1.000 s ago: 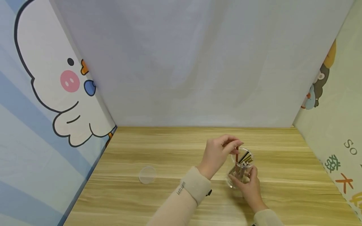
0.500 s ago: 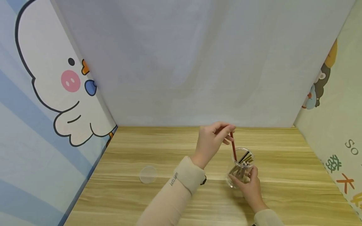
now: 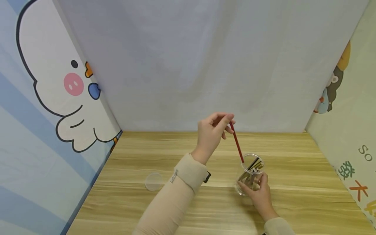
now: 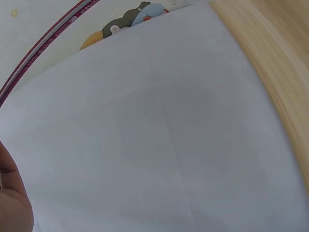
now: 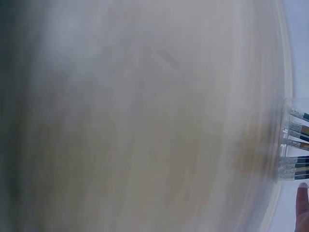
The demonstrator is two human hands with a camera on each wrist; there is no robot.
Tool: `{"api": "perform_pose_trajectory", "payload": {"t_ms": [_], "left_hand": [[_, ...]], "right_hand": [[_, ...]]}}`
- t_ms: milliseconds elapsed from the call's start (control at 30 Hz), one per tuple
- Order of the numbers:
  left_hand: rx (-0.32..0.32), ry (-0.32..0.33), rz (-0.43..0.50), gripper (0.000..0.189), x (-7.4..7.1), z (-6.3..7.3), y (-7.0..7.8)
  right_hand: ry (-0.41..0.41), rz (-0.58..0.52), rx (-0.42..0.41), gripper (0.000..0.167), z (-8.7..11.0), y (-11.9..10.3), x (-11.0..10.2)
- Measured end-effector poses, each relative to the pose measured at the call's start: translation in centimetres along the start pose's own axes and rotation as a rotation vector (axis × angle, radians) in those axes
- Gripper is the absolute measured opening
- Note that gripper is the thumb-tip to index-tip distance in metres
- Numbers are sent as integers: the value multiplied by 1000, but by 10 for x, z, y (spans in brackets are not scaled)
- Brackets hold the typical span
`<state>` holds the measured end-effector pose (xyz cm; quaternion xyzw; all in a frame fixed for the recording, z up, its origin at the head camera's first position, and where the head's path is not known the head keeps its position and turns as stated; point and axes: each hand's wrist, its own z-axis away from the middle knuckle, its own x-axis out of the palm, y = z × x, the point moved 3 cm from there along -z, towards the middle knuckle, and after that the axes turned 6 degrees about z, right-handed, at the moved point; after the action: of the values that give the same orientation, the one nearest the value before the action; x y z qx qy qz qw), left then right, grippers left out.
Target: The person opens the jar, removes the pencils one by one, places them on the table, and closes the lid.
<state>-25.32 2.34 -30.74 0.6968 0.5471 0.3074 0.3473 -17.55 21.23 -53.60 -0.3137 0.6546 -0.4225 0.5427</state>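
Observation:
My left hand [image 3: 210, 133] pinches a red pencil [image 3: 237, 143] near its upper end. The pencil slants down to the right, its lower tip overlapping the left rim of a clear jar [image 3: 251, 154] in the head view. Close up in the left wrist view, the pencil [image 4: 46, 43] shows a silver stripe and small lettering. Around the jar's lower side curl the thumb and fingers of my right hand [image 3: 259, 197]. Several dark and golden pencils [image 3: 255, 164] lean inside; silver ferrules show on these pencils [image 5: 299, 137] in the right wrist view.
A clear round disc [image 3: 154, 181], like a lid, lies on the wooden table [image 3: 117, 209] to the left of my left forearm. Behind the table rises a grey-white cloth [image 3: 188, 65], with cartoon-printed panels on either side.
My left hand has moved up and to the left, drawing the red pencil from inside the jar up to its rim. The right hand and the jar have stayed in place.

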Motion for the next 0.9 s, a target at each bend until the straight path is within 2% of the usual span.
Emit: {"api": "perform_pose_trajectory", "payload": {"t_ms": [167, 267, 400, 633, 900], "left_hand": [[-27, 23, -8, 21, -4, -4, 1], [-66, 23, -31, 23, -5, -3, -3], [-135, 28, -76, 26, -8, 0, -15], [-208, 40, -148, 27, -13, 10, -41], [-376, 31, -250, 28, -6, 28, -69]], "right_hand": [[12, -2, -16, 78, -1, 1, 0], [6, -8, -16, 79, -1, 2, 0], [7, -3, -16, 79, -1, 2, 0], [24, -2, -27, 78, -2, 2, 0], [25, -10, -36, 79, -1, 2, 0]]}}
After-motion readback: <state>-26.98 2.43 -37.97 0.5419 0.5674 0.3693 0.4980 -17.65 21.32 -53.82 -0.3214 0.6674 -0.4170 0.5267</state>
